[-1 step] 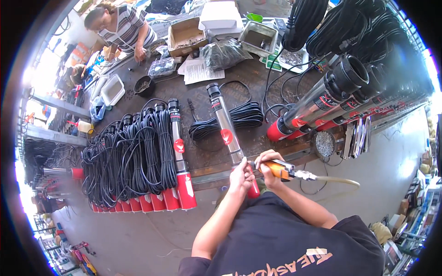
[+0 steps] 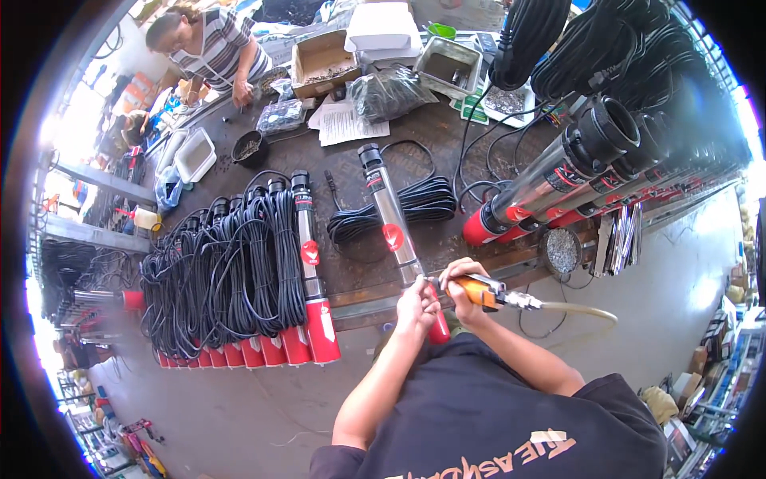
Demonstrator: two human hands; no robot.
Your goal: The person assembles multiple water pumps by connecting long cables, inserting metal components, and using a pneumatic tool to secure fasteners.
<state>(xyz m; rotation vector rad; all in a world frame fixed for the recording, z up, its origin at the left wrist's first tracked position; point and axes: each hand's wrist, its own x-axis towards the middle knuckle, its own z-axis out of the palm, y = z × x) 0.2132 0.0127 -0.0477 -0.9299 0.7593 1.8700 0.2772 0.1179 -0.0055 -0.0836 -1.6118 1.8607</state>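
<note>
A long steel pump [image 2: 391, 215] with a black top and a red lower end lies across the table's near edge, pointing toward me. My left hand [image 2: 416, 308] is closed over its lower part, thumb and fingertips meeting beside the steel sleeve; what they pinch is too small to make out. My right hand [image 2: 465, 291] grips an orange and black air screwdriver [image 2: 481, 294], held sideways with its front end toward my left fingertips. A pale air hose [image 2: 586, 309] trails right from its metal fitting. A coiled black cable [image 2: 351, 225] lies under the pump.
To the left stands a row of similar pumps with bundled black cables [image 2: 223, 263]. More pumps [image 2: 558, 180] lean on the right, near a bowl of small parts [image 2: 562, 249]. Trays, a cardboard box [image 2: 323, 68] and papers [image 2: 351, 126] lie farther back. Another person [image 2: 219, 52] works at far left.
The air screwdriver's rear end and its hose have shifted slightly left, with my right hand. The pump and cables stay in place.
</note>
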